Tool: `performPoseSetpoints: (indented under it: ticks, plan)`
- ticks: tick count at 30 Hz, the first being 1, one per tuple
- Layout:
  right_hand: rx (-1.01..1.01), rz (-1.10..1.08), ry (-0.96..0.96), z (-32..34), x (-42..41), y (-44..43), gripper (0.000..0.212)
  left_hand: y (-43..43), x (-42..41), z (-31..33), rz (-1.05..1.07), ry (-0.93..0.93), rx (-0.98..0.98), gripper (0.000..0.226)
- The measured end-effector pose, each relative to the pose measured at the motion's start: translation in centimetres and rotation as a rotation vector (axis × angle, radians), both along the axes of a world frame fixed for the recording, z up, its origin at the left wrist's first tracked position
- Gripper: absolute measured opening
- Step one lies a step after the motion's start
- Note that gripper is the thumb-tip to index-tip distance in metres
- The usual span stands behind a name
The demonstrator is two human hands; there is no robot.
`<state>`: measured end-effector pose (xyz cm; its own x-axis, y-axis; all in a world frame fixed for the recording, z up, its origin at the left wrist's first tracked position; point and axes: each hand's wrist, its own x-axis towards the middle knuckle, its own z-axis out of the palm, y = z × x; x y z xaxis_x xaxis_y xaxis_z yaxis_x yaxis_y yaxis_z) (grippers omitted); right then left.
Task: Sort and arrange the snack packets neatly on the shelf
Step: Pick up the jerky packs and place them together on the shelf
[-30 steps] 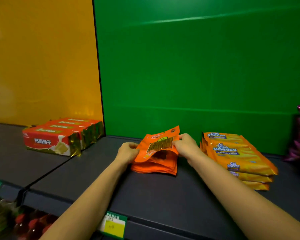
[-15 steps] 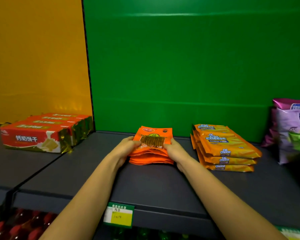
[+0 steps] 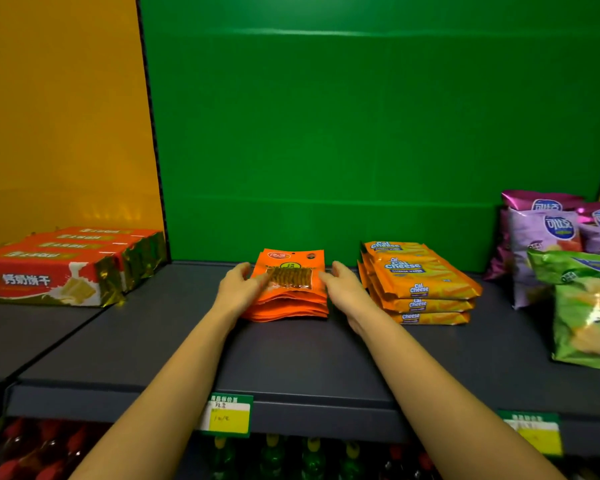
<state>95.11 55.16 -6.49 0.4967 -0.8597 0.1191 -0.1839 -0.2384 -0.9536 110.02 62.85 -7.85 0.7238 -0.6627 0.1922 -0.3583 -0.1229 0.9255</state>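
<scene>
A stack of orange snack packets [image 3: 291, 292] lies flat on the grey shelf [image 3: 291, 351] in front of the green back panel. My left hand [image 3: 239, 289] rests against the stack's left side, fingers extended and touching the top packet. My right hand [image 3: 343, 289] sits just off the stack's right side, fingers apart, with a small gap or light contact. Neither hand lifts a packet. To the right lies a stack of yellow-orange Cal Cheese wafer packets [image 3: 420, 282].
Red biscuit boxes [image 3: 63, 268] stand on the left shelf section by the yellow panel. Purple chip bags [image 3: 548, 233] and green chip bags [image 3: 589, 306] fill the right end. Price tags [image 3: 227, 414] hang on the shelf's front edge, with bottles below.
The tilted top orange packet has been laid flat and squared on its stack. Both hands have loosened from gripping it to flanking the pile. The camera view has shifted right.
</scene>
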Motion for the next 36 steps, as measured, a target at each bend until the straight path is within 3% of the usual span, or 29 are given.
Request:
performPoseSetpoints:
  ticks: [3,7,11,15,19,22,25,29,33,36]
  plan:
    - [-0.064,0.02,-0.064,1.0,-3.7,0.5,0.04,0.8,-0.4,1.0,0.213,-0.152,-0.229,0.026]
    - [-0.027,0.062,-0.187,2.4,-9.9,0.6,0.031,1.4,-3.7,2.6,0.118,-0.329,-0.416,0.013]
    - [-0.026,0.07,-0.306,3.6,-16.0,0.4,0.027,1.5,-8.5,3.9,-0.156,-0.537,-0.332,0.007]
    - [-0.133,0.079,-0.298,4.1,-20.8,-0.7,0.028,0.8,-13.2,4.8,-0.302,-0.629,-0.237,0.006]
    - [-0.257,-0.017,-0.258,4.3,-27.1,-3.6,0.031,-1.5,-19.9,4.1,-0.332,-0.828,-0.179,0.041]
    - [-0.282,-0.054,-0.221,4.4,-31.4,-5.9,0.031,-4.0,-24.3,2.8,-0.185,-0.969,-0.09,0.049]
    - [-0.251,0.007,-0.136,4.2,-33.1,-7.7,0.027,-5.4,-25.8,1.8,-0.012,-0.881,-0.067,0.055]
    - [-0.254,0.085,-0.07,3.7,-31.5,-9.0,0.033,-5.9,-25.9,0.6,0.184,-0.543,-0.043,0.053]
    - [-0.289,0.134,-0.01,3.3,-27.7,-8.5,0.041,-6.2,-25.4,0.3,0.138,-0.202,-0.069,0.062]
    - [-0.286,0.122,0.079,2.9,-24.7,-8.4,0.042,-6.5,-25.5,0.2,0.102,-0.136,-0.045,0.078]
